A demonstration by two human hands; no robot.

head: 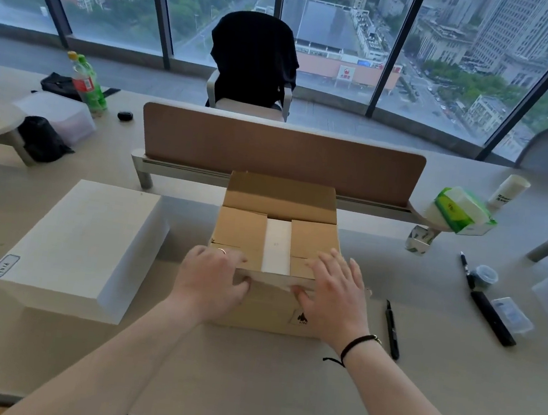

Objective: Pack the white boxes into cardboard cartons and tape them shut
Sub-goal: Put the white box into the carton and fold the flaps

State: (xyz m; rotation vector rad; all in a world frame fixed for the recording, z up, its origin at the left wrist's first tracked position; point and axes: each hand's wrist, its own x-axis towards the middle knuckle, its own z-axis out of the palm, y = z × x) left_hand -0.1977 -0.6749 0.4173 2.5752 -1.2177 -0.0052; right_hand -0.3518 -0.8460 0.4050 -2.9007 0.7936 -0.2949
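A brown cardboard carton (pixel 267 306) stands on the desk in front of me. Its two side flaps are folded in, its far flap (pixel 281 196) stands up, and a strip of a white box (pixel 277 245) shows between the side flaps. My left hand (pixel 212 275) and my right hand (pixel 334 294) both grip the near flap at the carton's front edge, thumbs under it and fingers on top. Left of the carton lies a large white box (pixel 78 245) with a small handwritten label near its front corner.
A black pen (pixel 392 328) lies just right of the carton, and further right are a black marker (pixel 492 318), a roll of tape (pixel 483 275) and clear plastic cases. A brown divider panel (pixel 282 153) stands behind the carton. Tissue pack, bottles and bins sit at the sides.
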